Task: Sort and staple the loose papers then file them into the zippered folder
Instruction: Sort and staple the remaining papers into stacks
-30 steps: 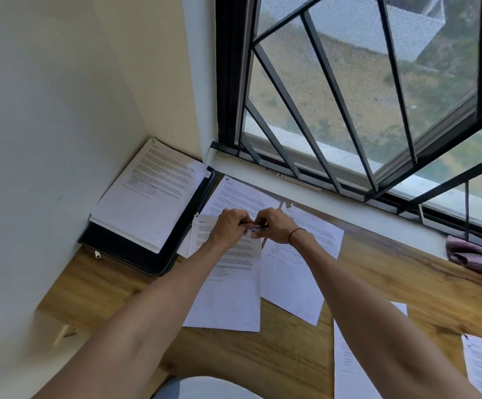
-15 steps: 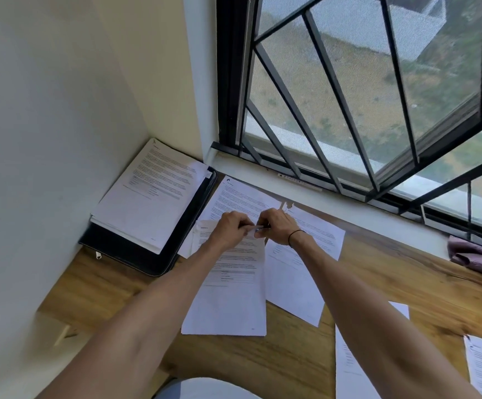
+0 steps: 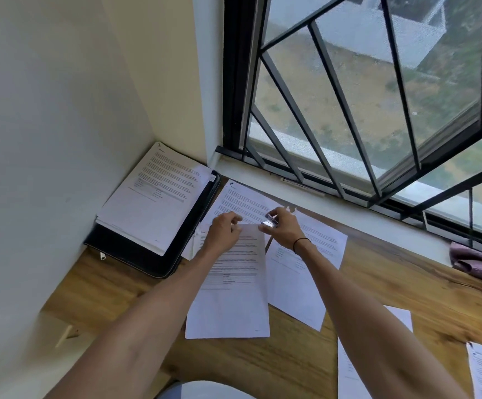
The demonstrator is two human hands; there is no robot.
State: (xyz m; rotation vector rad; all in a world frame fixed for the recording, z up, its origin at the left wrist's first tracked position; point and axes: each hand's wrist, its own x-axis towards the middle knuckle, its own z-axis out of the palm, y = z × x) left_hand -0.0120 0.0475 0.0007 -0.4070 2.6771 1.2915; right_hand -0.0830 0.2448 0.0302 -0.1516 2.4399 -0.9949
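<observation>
Two hands are meeting at the top edge of the sheet in front of you. Your right hand (image 3: 284, 228) is curling its grip around a small silver stapler (image 3: 270, 221), which is sitting at the top right corner of the printed papers (image 3: 232, 277). Your left hand (image 3: 224, 231) is pressing on the same papers just beside it, fingers bent loosely, grasping nothing. More loose sheets (image 3: 308, 272) are lying under and to the right. The black zippered folder (image 3: 150, 254) is lying open to the left in the corner, carrying a paper stack (image 3: 153, 197). Everything is resting on the wooden counter (image 3: 392, 283) beneath a barred window (image 3: 349, 110), with a purple cloth (image 3: 478, 263) far right. Both forearms are reaching forward, converging.
</observation>
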